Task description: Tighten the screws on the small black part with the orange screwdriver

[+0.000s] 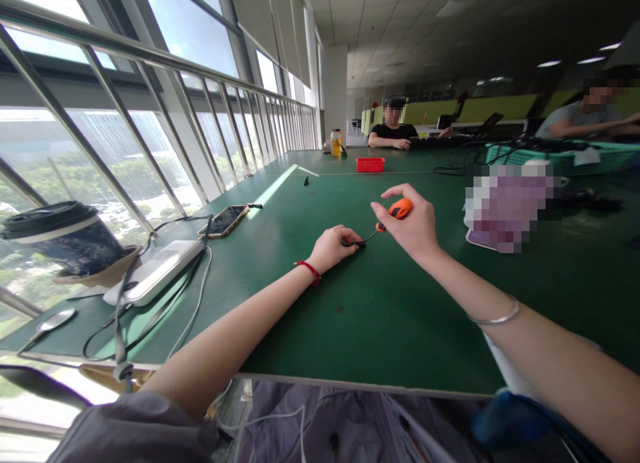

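My left hand (334, 248) rests on the green tabletop, its fingertips pinched on a small black part (361, 244) that they mostly cover. From that part a screwdriver (400, 208) slants up to the right, its thin shaft ending at the part and its orange and black handle lying in my right hand (417, 223). The thumb and index finger of that hand are spread apart around the handle; the other fingers are hidden behind. Farther up the table lies another small black piece (307, 181).
To the left are a phone (226, 221), a white power bank (159, 271) with cables, and a lidded cup (65, 240). A red tray (371, 164), a jar (336, 144) and a teal basket (560, 158) stand farther back. Two people sit beyond. A railing runs along the left.
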The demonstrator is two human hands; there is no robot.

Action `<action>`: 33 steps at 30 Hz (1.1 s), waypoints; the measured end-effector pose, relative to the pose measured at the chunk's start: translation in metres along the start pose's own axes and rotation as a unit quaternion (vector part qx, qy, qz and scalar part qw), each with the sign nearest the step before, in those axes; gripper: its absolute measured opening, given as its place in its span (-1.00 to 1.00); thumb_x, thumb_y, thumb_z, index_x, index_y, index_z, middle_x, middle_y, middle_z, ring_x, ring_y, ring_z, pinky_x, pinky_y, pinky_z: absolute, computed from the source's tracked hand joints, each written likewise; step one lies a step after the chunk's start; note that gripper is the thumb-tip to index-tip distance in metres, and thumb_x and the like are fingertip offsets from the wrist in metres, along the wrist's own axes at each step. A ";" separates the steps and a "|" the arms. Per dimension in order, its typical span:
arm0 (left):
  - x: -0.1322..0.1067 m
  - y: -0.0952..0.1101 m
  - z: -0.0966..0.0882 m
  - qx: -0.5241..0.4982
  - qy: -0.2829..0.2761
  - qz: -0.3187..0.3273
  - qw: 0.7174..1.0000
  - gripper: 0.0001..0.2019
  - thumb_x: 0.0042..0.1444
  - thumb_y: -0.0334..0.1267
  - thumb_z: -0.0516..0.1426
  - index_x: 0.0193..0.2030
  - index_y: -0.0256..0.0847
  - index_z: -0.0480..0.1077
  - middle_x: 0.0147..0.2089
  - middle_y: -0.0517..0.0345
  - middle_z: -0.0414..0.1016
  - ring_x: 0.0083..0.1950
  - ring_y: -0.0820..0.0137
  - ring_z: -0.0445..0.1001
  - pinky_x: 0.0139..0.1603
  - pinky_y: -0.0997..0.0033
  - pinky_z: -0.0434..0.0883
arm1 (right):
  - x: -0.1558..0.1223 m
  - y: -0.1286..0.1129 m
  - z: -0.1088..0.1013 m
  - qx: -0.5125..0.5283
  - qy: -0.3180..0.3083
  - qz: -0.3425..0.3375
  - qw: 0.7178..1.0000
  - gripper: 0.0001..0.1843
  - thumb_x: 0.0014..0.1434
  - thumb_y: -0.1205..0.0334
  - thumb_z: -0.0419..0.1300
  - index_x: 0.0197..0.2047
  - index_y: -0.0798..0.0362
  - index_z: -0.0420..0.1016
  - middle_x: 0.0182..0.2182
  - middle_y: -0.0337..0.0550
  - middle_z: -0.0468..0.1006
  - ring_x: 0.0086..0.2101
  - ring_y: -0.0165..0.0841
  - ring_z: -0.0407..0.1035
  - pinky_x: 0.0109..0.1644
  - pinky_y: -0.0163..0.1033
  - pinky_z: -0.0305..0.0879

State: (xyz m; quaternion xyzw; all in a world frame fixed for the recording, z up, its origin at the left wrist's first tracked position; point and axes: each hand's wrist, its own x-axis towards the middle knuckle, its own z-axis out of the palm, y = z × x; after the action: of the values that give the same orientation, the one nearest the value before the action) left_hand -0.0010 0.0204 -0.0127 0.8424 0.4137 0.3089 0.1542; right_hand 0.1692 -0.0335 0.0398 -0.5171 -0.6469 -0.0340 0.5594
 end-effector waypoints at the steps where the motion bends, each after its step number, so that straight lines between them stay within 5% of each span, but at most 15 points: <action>1: 0.000 0.000 0.000 0.001 0.001 -0.001 1.000 -0.83 -0.02 -0.36 0.19 -0.26 -0.17 0.56 -0.32 0.17 0.46 -0.31 0.45 0.42 -0.21 0.47 0.39 | 0.000 0.000 0.000 0.004 -0.004 0.000 1.000 -0.75 0.01 -0.02 0.19 -0.36 -0.01 0.38 -0.60 -0.31 0.33 -0.57 -0.40 0.21 -0.43 -0.28 0.13; 5: 0.000 -0.001 0.000 -0.001 0.001 -0.004 1.000 -0.83 -0.03 -0.36 0.19 -0.27 -0.17 0.56 -0.32 0.17 0.47 -0.30 0.45 0.42 -0.21 0.47 0.40 | 0.000 0.004 0.002 0.020 -0.017 -0.010 1.000 -0.81 0.00 0.12 0.16 -0.29 -0.02 0.39 -0.56 -0.31 0.35 -0.58 -0.42 0.21 -0.43 -0.28 0.16; 11: 0.001 -0.003 0.002 -0.005 0.002 -0.002 1.000 -0.82 -0.03 -0.35 0.20 -0.25 -0.17 0.56 -0.32 0.17 0.46 -0.31 0.45 0.42 -0.23 0.47 0.39 | 0.001 0.009 0.005 0.033 0.006 -0.049 0.998 -0.42 -0.09 0.06 0.24 0.02 -0.02 0.23 -0.32 -0.20 0.45 -0.48 -0.37 0.31 -0.45 -0.25 0.21; 16: 0.000 -0.001 0.000 -0.007 0.001 -0.004 1.000 -0.83 -0.03 -0.36 0.20 -0.26 -0.19 0.56 -0.32 0.17 0.46 -0.31 0.45 0.42 -0.22 0.47 0.38 | -0.001 0.003 0.003 -0.041 0.007 -0.029 0.999 -0.59 -0.06 -0.04 0.24 -0.18 -0.03 0.36 -0.61 -0.35 0.33 -0.58 -0.39 0.23 -0.47 -0.28 0.11; 21: 0.000 -0.001 0.000 -0.007 -0.001 -0.005 1.000 -0.83 -0.03 -0.36 0.20 -0.26 -0.17 0.56 -0.31 0.16 0.46 -0.30 0.45 0.42 -0.23 0.47 0.38 | -0.001 0.003 0.002 -0.010 -0.011 -0.029 0.999 -0.82 0.03 0.07 0.15 -0.33 -0.02 0.39 -0.54 -0.26 0.41 -0.56 -0.39 0.23 -0.41 -0.25 0.17; 28: 0.001 -0.004 0.002 -0.006 0.001 0.002 1.000 -0.82 -0.03 -0.35 0.20 -0.25 -0.17 0.57 -0.32 0.17 0.46 -0.32 0.45 0.41 -0.23 0.47 0.37 | -0.001 0.007 0.003 0.018 -0.009 -0.041 0.999 -0.45 -0.06 0.05 0.23 -0.01 -0.02 0.19 -0.30 -0.19 0.44 -0.48 -0.36 0.32 -0.46 -0.23 0.22; 33: 0.001 -0.005 0.002 -0.002 0.003 0.004 1.000 -0.82 -0.03 -0.35 0.20 -0.25 -0.16 0.57 -0.32 0.17 0.46 -0.31 0.45 0.42 -0.25 0.47 0.37 | -0.001 0.002 0.002 -0.056 0.007 -0.013 0.998 -0.44 -0.07 -0.17 0.22 -0.08 -0.02 0.29 -0.55 -0.32 0.36 -0.53 -0.34 0.30 -0.44 -0.25 0.17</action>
State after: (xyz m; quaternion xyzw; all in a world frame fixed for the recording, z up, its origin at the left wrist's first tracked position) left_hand -0.0017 0.0242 -0.0162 0.8429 0.4099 0.3128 0.1536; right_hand 0.1694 -0.0321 0.0379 -0.5392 -0.6465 -0.0813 0.5335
